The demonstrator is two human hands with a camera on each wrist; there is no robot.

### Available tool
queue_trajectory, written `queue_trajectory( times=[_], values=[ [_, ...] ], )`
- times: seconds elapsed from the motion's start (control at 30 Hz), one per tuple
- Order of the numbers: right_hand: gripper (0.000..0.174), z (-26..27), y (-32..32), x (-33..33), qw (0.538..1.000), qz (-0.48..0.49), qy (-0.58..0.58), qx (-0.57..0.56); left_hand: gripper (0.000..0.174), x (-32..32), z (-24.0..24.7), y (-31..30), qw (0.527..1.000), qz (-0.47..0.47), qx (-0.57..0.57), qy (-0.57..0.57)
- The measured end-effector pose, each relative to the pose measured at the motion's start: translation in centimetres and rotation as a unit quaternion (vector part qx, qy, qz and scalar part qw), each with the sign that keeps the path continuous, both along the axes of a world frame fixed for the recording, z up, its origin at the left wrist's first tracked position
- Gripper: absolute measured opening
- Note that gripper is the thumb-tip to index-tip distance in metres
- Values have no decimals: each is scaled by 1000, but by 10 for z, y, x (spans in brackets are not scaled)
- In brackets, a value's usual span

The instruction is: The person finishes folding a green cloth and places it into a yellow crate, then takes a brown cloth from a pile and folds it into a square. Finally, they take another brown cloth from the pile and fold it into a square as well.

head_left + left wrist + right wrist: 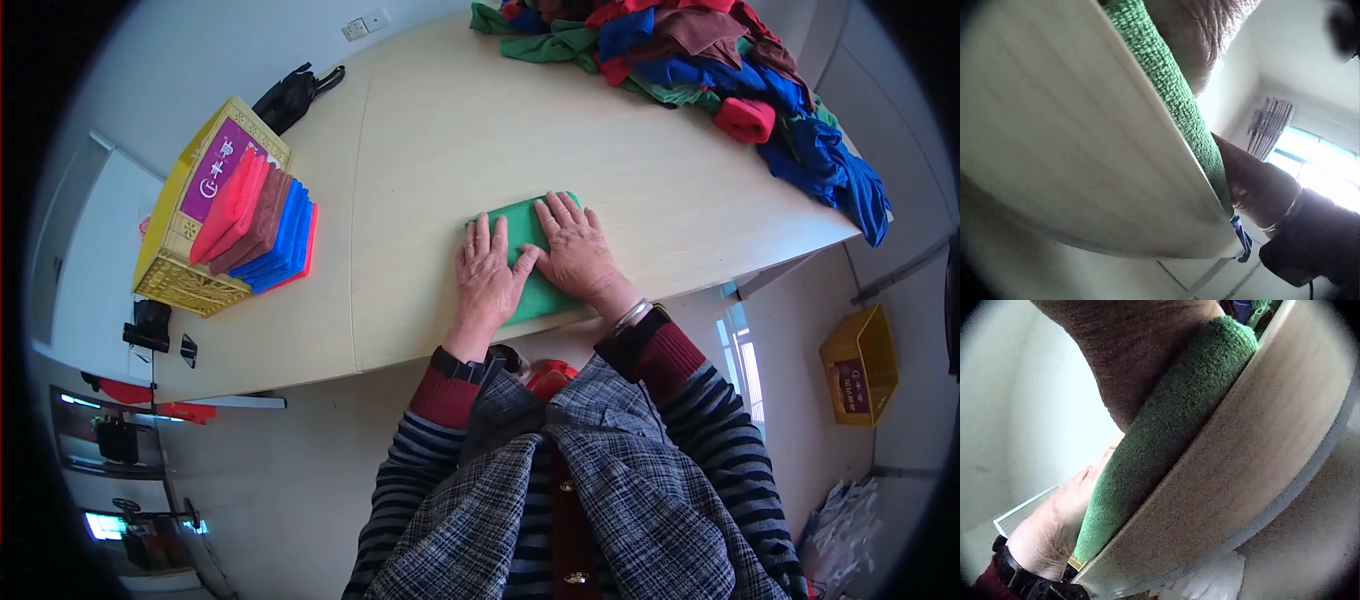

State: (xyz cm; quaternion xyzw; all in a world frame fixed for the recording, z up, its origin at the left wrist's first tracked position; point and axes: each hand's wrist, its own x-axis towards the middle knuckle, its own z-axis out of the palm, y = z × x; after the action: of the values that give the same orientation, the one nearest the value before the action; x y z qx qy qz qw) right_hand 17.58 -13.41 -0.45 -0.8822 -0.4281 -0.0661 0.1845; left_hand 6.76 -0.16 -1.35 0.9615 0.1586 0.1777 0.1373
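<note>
A green towel (530,222), folded into a flat rectangle, lies near the table's front edge. My left hand (487,283) rests palm down on its left side, fingers straight and pointing away from me. On the right side my right hand (578,252) presses flat, its thumb reaching toward the left thumb. In the left wrist view the towel's looped terry edge (1172,94) shows along the table rim, with the left hand over it. The right wrist view shows the thick rounded fold (1160,437) of the towel beneath the right hand.
Folded red, brown and blue towels (255,225) are stacked against a yellow basket (165,255) at the left. A heap of loose coloured towels (700,60) covers the back right. A black bag (292,98) lies behind the basket; another yellow basket (868,365) stands on the floor at right.
</note>
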Motion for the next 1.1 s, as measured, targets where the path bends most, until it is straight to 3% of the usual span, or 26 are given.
queue_trajectory(
  times=[0.2,0.37,0.47,0.6,0.77,0.87,1.0,1.1],
  values=[
    [72,3,-16,6,998,-34,45,18,79,-16,5,10,998,53,-21,33],
    [70,11,-23,11,996,-90,3,-10,76,-29,12,9,997,69,11,21],
    [67,10,-19,-1,999,20,-29,0,76,-21,11,-3,1000,-6,10,-16],
    [62,2,-16,1,999,49,14,5,72,-17,6,-2,999,-21,30,28],
    [62,4,-19,2,999,41,-4,13,68,-22,17,0,999,7,11,53],
    [61,14,-23,-12,998,-25,-58,-15,62,-35,16,-4,996,45,75,12],
    [58,7,-20,-36,999,45,-7,-6,58,-35,3,-21,999,-45,29,-8],
    [57,6,-27,-31,999,38,-9,8,58,-39,3,-20,998,-36,44,-11]
  ],
)
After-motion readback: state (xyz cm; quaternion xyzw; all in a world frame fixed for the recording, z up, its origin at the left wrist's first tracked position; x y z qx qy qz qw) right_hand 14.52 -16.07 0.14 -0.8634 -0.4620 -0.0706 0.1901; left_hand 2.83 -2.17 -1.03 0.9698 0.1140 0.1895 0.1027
